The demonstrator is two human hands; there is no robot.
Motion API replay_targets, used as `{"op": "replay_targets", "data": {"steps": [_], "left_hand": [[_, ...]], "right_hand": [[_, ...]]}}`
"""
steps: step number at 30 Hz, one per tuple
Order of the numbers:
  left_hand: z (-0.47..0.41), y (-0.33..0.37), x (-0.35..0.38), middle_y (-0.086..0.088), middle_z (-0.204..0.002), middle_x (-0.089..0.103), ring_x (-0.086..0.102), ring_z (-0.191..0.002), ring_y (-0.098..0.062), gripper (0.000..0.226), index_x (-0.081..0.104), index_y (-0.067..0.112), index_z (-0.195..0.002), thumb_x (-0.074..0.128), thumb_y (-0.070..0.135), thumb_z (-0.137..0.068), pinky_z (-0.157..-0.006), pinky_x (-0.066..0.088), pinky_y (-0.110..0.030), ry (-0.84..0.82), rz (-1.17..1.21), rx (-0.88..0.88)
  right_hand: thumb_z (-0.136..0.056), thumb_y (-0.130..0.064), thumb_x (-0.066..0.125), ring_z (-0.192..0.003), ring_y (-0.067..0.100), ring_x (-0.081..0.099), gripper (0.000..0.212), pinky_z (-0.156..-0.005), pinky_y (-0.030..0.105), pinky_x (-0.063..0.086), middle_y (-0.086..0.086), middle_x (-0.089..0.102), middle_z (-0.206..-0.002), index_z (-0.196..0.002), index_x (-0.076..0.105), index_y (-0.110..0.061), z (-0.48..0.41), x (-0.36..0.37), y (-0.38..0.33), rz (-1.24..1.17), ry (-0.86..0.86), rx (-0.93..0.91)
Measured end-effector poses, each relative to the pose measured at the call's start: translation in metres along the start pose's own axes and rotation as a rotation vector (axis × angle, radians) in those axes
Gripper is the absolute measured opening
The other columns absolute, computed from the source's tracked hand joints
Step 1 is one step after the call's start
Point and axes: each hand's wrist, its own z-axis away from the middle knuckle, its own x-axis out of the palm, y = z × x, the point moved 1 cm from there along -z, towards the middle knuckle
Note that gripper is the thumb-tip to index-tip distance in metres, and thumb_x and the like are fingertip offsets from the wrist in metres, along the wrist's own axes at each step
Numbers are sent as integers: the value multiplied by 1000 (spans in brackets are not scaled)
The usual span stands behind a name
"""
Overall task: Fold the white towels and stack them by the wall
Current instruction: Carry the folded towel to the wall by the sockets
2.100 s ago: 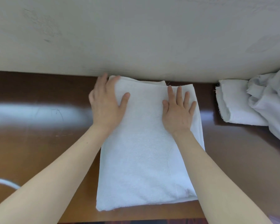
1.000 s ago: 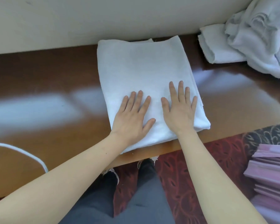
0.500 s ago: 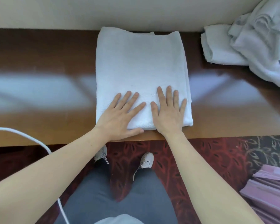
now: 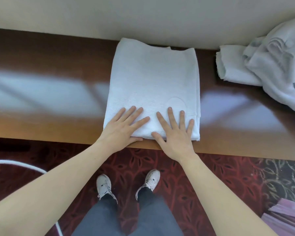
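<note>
A folded white towel (image 4: 152, 79) lies flat on the brown wooden table (image 4: 49, 65), its far edge against the pale wall (image 4: 126, 14) and its near edge at the table's front. My left hand (image 4: 123, 126) rests flat on the towel's near left corner, fingers spread. Beside it my right hand (image 4: 174, 132) presses flat on the near right part, its heel over the table's front edge. A heap of unfolded white towels (image 4: 271, 68) sits at the right by the wall.
The table's front edge (image 4: 228, 150) runs across the middle of the view. Below it are red patterned carpet (image 4: 194, 176), my own legs and white shoes (image 4: 126, 183), a white cord (image 4: 24, 166) at the left and purple fabric (image 4: 286, 218) at the lower right.
Both hands slid along the towel from its far end by the wall to its near edge. The view tilted down, so the floor and my shoes came into sight.
</note>
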Motion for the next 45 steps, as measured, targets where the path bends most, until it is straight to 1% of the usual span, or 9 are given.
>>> {"op": "replay_targets", "data": {"steps": [5, 9, 15, 19, 25, 29, 37, 41, 45], "left_hand": [[-2, -4, 3, -9, -138, 59, 53, -130, -33, 44, 62, 20, -133, 54, 33, -92, -111, 38, -48, 171, 55, 31], [-12, -4, -6, -3, -118, 71, 65, -115, -29, 38, 72, 17, -114, 44, 22, -89, -102, 45, -41, 199, 63, 20], [-23, -12, -40, 3, -106, 72, 68, -96, -25, 31, 66, 26, -121, 59, 38, -93, -78, 50, -32, -24, 336, -168], [-37, -19, -64, 16, -84, 69, 61, -79, -8, 29, 64, 41, -111, 63, 57, -87, -70, 45, -25, -148, 416, -293], [-44, -11, -84, 14, -77, 68, 63, -75, -13, 49, 67, 36, -104, 58, 75, -75, -61, 37, -25, 142, 213, -339], [-51, -8, -85, 7, -94, 73, 67, -90, -21, 65, 69, 20, -109, 61, 73, -72, -78, 45, -33, 382, 35, -249], [-93, -42, -111, 7, -86, 67, 63, -74, -23, 72, 69, 21, -102, 72, 76, -55, -70, 46, -33, 316, 39, -308], [-95, -67, -120, 19, -98, 65, 62, -87, -9, 70, 63, 29, -115, 72, 73, -61, -78, 41, -20, 249, 244, -222], [-105, -88, -123, 33, -99, 61, 55, -96, 10, 56, 55, 48, -105, 79, 69, -59, -74, 37, -5, 76, 671, -417]], "right_hand": [[-86, -81, 32, -148, 37, -22, 82, -114, 67, -10, -11, -20, -163, -153, -6, -51, 2, 3, 5, 73, 7, -58], [-89, -68, 46, -149, 44, 7, 76, -113, 71, 10, -4, 8, -166, -154, 13, -47, -3, -2, 3, 127, 50, -69], [-97, -46, 53, -141, 38, 33, 47, -113, 53, 23, -9, 41, -154, -143, 46, -37, -17, -29, 13, -8, 66, -106], [-97, -52, 50, -106, 21, 57, 31, -86, 36, 40, -10, 67, -110, -122, 57, -37, -37, -65, 17, -115, 11, -165], [-95, -62, 47, -90, 20, 57, 30, -80, 38, 47, -10, 63, -94, -117, 53, -43, -77, -110, 23, -201, -219, -109], [-93, -65, 46, -90, 16, 59, 29, -81, 37, 48, -11, 65, -94, -108, 53, -41, -104, -127, 29, -266, -241, -72], [-95, -61, 45, -85, 14, 59, 26, -74, 36, 47, -11, 64, -88, -95, 54, -37, -157, -146, 26, -254, -213, -8], [-95, -64, 42, -86, 13, 60, 30, -77, 37, 49, -13, 65, -89, -94, 56, -37, -179, -149, 31, -254, -199, 39], [-94, -66, 42, -87, 13, 61, 33, -77, 36, 50, -12, 66, -90, -92, 57, -38, -193, -152, 36, -263, -233, 72]]}}
